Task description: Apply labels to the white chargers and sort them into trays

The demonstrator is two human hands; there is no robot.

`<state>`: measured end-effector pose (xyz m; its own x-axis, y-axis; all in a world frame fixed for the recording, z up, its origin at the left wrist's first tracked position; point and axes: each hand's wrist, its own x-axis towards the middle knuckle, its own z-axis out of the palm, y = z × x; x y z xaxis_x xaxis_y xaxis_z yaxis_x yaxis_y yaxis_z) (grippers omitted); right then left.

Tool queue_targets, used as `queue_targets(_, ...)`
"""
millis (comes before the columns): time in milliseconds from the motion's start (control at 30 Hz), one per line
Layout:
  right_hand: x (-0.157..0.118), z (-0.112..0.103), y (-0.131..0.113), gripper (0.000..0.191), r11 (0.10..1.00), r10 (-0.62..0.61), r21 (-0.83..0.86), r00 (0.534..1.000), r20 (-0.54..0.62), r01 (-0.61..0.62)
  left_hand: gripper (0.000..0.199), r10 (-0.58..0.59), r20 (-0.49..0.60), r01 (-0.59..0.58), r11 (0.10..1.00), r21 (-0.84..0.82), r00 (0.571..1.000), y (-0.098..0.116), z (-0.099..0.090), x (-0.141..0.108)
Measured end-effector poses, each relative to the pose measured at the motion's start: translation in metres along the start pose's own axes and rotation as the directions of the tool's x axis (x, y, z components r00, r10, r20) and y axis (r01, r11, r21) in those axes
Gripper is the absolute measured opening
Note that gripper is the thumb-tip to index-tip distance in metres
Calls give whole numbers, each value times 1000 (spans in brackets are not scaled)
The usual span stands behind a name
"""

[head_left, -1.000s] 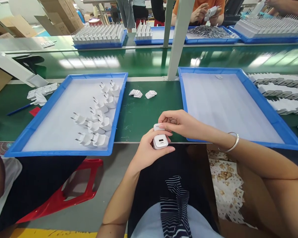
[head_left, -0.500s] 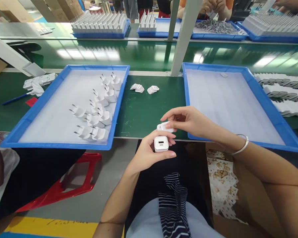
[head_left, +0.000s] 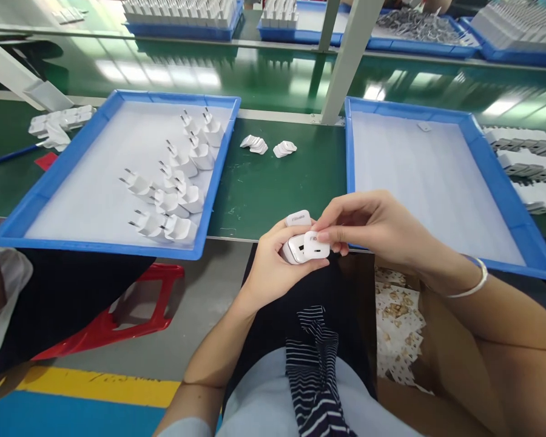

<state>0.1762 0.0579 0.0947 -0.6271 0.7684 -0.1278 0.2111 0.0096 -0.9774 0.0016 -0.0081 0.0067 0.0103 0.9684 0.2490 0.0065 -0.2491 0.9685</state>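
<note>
My left hand (head_left: pixel 273 261) is closed round a white charger block (head_left: pixel 293 250) whose port face points up toward me. A second white piece with small print (head_left: pixel 298 218) pokes out above the fingers of that hand. Between thumb and fingers my right hand (head_left: pixel 359 227) pinches a thin white cover plate (head_left: pixel 317 245) with letters and a small slot. The plate overlaps the right part of the block's face. Two small stacks of white plates, one left (head_left: pixel 253 144) and one right (head_left: pixel 284 149), lie on the green table beyond my hands.
A blue-rimmed tray (head_left: pixel 212 209) on the left holds several white plugs (head_left: pixel 166 201). Another blue-rimmed tray (head_left: pixel 351 152) is on the right, with a small white piece (head_left: pixel 423 127). Rows of white chargers (head_left: pixel 528 161) stand at far right. A metal post (head_left: pixel 348 60) rises behind the table.
My right hand now holds a cover plate over the block's face, where before its fingers were at the white piece above the block. The view has tilted down a little.
</note>
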Motion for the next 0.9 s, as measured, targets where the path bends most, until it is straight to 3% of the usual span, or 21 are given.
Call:
queue_targets(300,1,2,-3,5,1000,29,-3,997,73,-29,45,51,78,-54,998,35,996,10,0,-5)
queue_targets(667,1,5,-2,9,998,54,11,995,88,-56,44,73,100,-83,992,98,992,13,2,-8)
queue_targets(900,-1,6,-2,8,993,94,-75,992,85,-88,44,134,122,-153,976,155,983,10,1,-10)
